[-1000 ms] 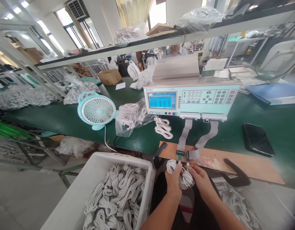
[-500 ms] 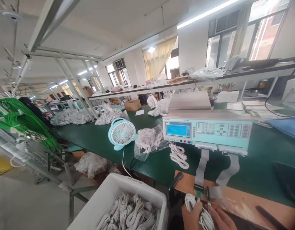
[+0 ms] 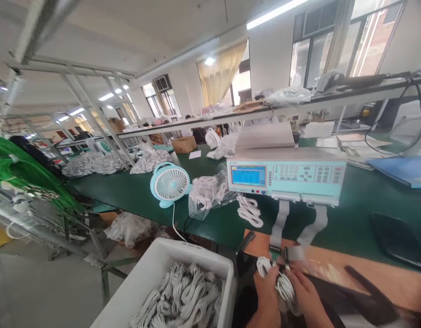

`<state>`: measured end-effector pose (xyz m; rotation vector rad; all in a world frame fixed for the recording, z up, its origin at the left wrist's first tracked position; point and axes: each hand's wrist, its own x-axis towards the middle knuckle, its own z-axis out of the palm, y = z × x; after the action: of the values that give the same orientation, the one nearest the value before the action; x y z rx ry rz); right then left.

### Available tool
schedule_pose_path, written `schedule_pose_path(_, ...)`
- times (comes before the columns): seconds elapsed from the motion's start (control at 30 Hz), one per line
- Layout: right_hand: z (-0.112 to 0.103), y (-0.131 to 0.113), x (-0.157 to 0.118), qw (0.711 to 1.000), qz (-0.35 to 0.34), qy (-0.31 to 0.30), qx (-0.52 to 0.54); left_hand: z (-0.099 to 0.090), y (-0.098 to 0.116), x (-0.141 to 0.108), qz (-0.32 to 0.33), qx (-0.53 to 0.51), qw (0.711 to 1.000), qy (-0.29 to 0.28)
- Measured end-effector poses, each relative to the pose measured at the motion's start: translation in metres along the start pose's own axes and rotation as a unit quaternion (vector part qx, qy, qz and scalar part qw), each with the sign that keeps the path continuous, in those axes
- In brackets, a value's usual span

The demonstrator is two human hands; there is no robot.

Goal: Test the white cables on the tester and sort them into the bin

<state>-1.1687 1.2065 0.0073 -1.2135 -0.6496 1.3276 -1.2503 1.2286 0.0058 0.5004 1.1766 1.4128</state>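
Observation:
My left hand [image 3: 267, 298] and my right hand [image 3: 307, 298] sit low in the view, both closed around one coiled white cable [image 3: 283, 288]. The cable's ends reach up to two connectors [image 3: 280, 255] at the tips of grey ribbon leads [image 3: 277, 224] hanging from a light-blue tester [image 3: 287, 175] with a lit blue screen. The connectors lie at the near edge of a brown board [image 3: 353, 269] on the green bench [image 3: 135, 193].
A white bin [image 3: 147, 291] full of coiled white cables stands at my left. On the bench are a small blue fan [image 3: 170, 183], a clear bag of cables [image 3: 210, 193], a loose coil [image 3: 249, 212] and a black phone [image 3: 396, 239]. Green cables [image 3: 22, 171] hang far left.
The view swung upward from the hands to the room, then dipped slightly. My hands stay on the same coiled cable at the connectors.

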Motion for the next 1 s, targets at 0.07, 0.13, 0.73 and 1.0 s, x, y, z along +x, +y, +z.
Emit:
schedule_pose_path(0.07, 0.002, 0.004, -0.009, 0.999, -0.028, -0.015, -0.015, 0.0, 0.003, -0.014, -0.001, -0.001, 1.0, 0.008)
schedule_pose_path(0.13, -0.009, 0.006, -0.019, 0.997, -0.039, -0.042, -0.049, -0.005, 0.006, -0.029, -0.028, 0.031, 0.999, -0.013)
schedule_pose_path(0.73, -0.056, -0.047, -0.075, 0.909, -0.214, -0.262, -0.243, -0.031, 0.031, -0.076, -0.066, 0.213, 0.873, -0.434)
schedule_pose_path(1.0, -0.054, -0.029, -0.069, 0.849, -0.324, -0.201, -0.366, -0.039, 0.052, -0.088, -0.041, 0.288, 0.896, -0.335)
